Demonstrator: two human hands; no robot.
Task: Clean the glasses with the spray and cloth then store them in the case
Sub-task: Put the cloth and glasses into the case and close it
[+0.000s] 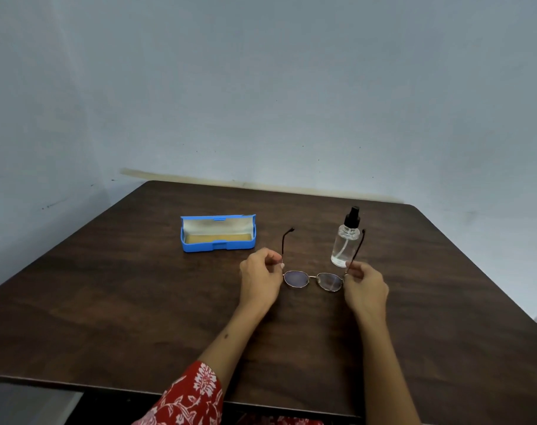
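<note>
I read the scene from the head view. The glasses sit at the centre of the table, temples unfolded and pointing toward 12 o'clock, lenses facing me. The left hand pinches the frame at its left hinge; the right hand pinches the right hinge. Both grips are narrow, fingertip-only. I cannot tell whether the frame rests on the table or is lifted just clear of it.

The spray bottle stands upright at 1 o'clock from the glasses, just beyond the right hand, with the right temple crossing in front of it. The case lies open at 11 o'clock, a yellowish lining or cloth inside; I cannot tell which.

Hazards, as I judge them:
- A swing of the right temple toward 1 o'clock may strike the bottle and tip it.
- Fingertip pinches at the hinges may slip or twist the thin frame.
- Fingertips close to the lenses may smear them before cleaning.
- No separate cloth is visible; it may need retrieving from the case.
</note>
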